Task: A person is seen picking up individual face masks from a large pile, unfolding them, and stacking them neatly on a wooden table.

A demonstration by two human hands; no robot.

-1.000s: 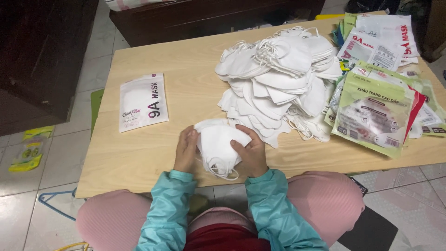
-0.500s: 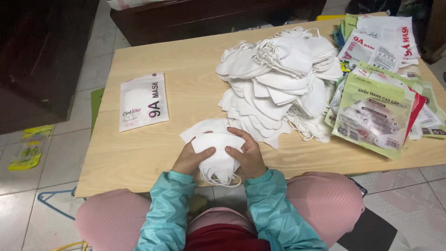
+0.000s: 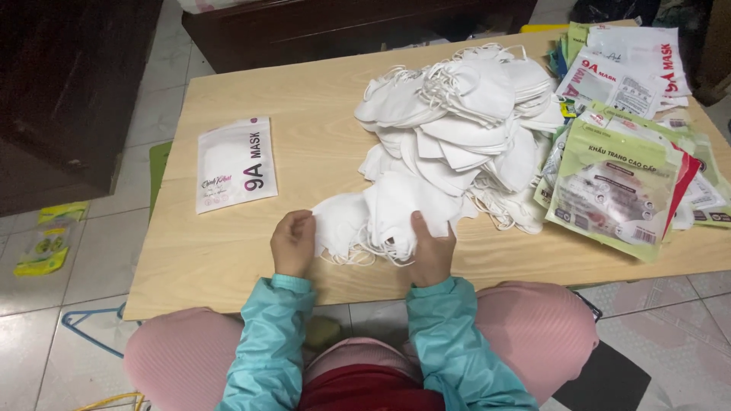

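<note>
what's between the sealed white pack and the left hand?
Head view: only bare tabletop between the white pack and the left hand.

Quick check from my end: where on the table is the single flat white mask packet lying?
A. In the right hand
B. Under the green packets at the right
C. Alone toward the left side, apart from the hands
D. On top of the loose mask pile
C: the white mask packet lies by itself on the wooden table, left of the left hand and clear of the loose mask pile.
</note>
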